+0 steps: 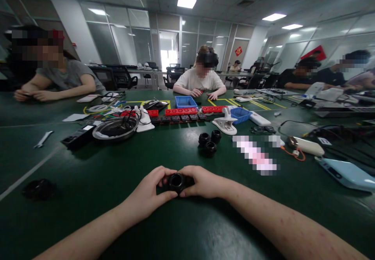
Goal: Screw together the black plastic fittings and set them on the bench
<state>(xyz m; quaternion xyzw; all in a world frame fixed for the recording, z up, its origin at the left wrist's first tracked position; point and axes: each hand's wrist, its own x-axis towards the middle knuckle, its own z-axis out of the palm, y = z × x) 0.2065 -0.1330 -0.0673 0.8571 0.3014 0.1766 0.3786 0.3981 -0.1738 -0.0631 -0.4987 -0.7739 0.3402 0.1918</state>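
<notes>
Both my hands meet low over the green table (96,174), gripping one small black ring-shaped part (176,182) between them. My left hand (149,191) curls round its left side with thumb and fingers closed. My right hand (202,182) pinches its right side. Three similar black round parts (209,140) lie in a cluster a little farther out on the table, beyond my hands.
A metal bowl (115,129) and black box sit to the left, a wrench (43,138) farther left, a dark object (39,189) near the left edge. Red and black parts (181,114), blue bins (185,101) and white clips lie mid-table. Devices and cables crowd the right. Several people sit around.
</notes>
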